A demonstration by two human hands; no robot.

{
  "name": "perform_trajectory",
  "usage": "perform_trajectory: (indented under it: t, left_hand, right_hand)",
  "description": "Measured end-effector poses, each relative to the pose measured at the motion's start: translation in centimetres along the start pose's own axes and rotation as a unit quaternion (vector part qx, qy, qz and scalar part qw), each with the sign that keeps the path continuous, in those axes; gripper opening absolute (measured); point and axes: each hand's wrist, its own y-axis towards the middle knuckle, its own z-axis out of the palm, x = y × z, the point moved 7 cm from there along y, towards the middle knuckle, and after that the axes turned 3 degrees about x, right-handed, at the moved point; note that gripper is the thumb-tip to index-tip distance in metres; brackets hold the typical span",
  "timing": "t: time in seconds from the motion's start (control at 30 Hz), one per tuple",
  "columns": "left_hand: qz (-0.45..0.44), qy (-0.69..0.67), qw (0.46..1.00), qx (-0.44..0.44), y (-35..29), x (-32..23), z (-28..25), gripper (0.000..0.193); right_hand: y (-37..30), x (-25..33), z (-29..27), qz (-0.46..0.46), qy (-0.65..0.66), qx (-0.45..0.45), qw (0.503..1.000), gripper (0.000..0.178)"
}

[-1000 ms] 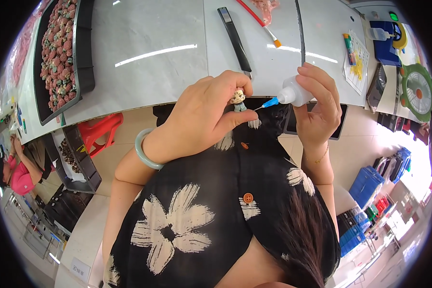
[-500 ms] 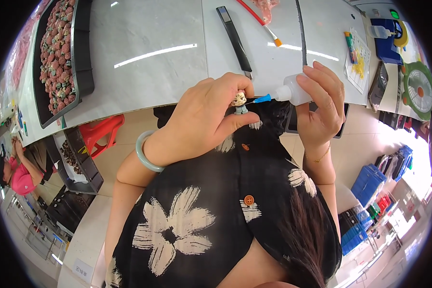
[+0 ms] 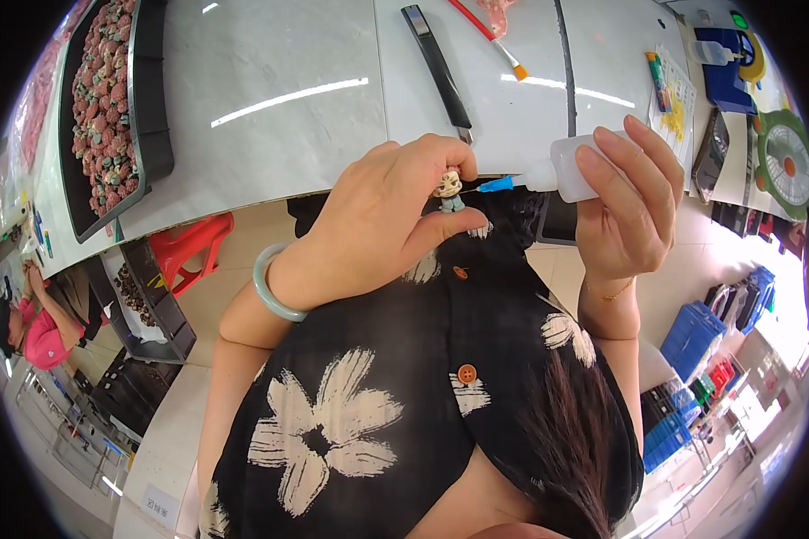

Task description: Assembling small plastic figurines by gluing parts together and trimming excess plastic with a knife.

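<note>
Between the thumb and fingers of my left hand (image 3: pixel 377 211) is a small figurine (image 3: pixel 449 190) with a pale head and a blue-grey body, standing upright. My right hand (image 3: pixel 629 202) grips a translucent white squeeze bottle (image 3: pixel 577 168), tilted on its side. Its blue needle tip (image 3: pixel 496 185) points left at the figurine, with the thin needle end close to the figurine's side; whether they touch I cannot tell. Both hands are in front of my body at the table's near edge.
On the table (image 3: pixel 279 144) lie a black utility knife (image 3: pixel 438 76) and a red-handled brush (image 3: pixel 490 38). A black tray (image 3: pixel 153 117) of small pinkish figures stands left. Farther right are a green fan (image 3: pixel 786 166) and another bottle (image 3: pixel 712 54). A co-worker (image 3: pixel 40 332) sits far left.
My right hand has shifted right with the bottle, drawing the blue tip slightly away from the figurine. My left hand and the figurine are almost unmoved.
</note>
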Motion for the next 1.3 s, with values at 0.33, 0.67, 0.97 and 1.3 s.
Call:
perform_trajectory:
  t: [0.33,0.67,0.97,1.3]
  left_hand:
    - [-0.006,-0.001,1.000,0.006,-0.1,0.2,0.2,0.037]
    - [-0.001,0.002,1.000,0.006,-0.1,0.3,0.4,0.036]
    - [-0.004,0.010,0.998,-0.064,-0.2,1.4,-0.4,0.036]
    - [0.085,0.030,0.993,-0.072,0.7,-0.8,1.0,0.026]
  right_hand:
    - [0.3,0.6,-0.4,-0.021,-0.017,0.002,1.000,0.026]
    - [0.0,0.7,-0.3,-0.018,-0.011,0.015,1.000,0.025]
    - [-1.3,-4.3,1.3,0.150,0.151,0.007,0.977,0.030]
    - [-4.9,-16.8,2.1,0.356,0.103,0.009,0.929,0.026]
